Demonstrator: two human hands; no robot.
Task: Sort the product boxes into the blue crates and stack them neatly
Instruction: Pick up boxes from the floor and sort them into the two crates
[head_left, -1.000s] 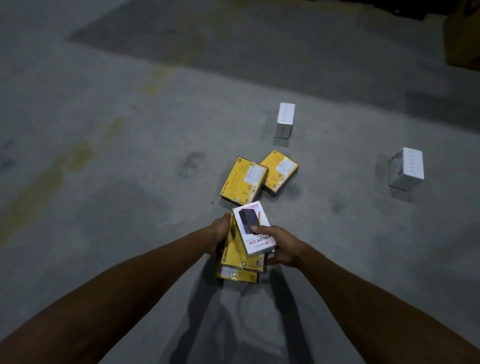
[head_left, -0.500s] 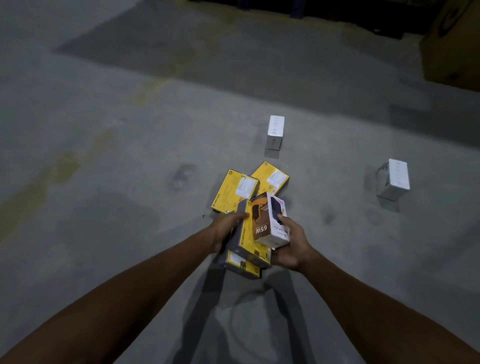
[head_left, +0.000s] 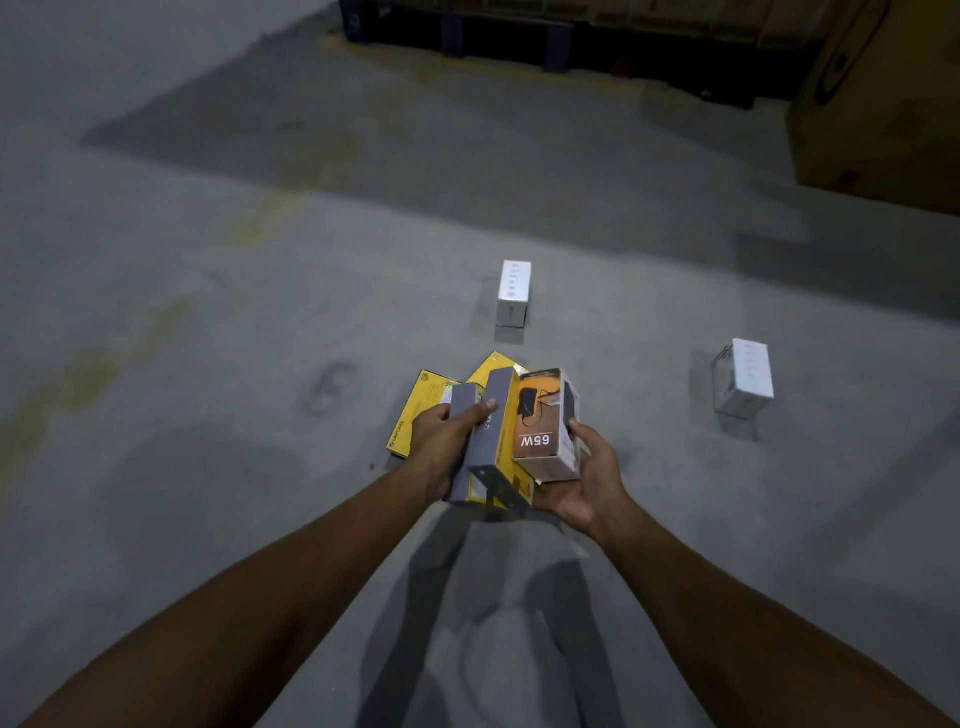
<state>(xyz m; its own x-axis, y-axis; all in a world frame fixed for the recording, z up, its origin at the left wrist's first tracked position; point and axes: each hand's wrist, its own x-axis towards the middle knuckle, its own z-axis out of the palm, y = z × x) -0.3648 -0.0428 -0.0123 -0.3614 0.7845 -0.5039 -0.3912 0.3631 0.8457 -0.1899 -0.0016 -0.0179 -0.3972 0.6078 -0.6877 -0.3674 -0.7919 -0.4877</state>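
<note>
Tipped up since a moment ago, the held bundle now stands on edge, hiding more of the two yellow floor boxes (head_left: 413, 415) behind it. The left hand (head_left: 441, 452) wraps the held yellow boxes (head_left: 491, 441), grey edges up. Pressed against them, the 65W box (head_left: 540, 431) sits in the curled right hand (head_left: 589, 475). Beyond, the middle white box (head_left: 513, 291) stands on the concrete floor (head_left: 208, 312); the right white box (head_left: 745, 376) is well apart. Far right, a brown carton (head_left: 883, 114), contents hidden.
</note>
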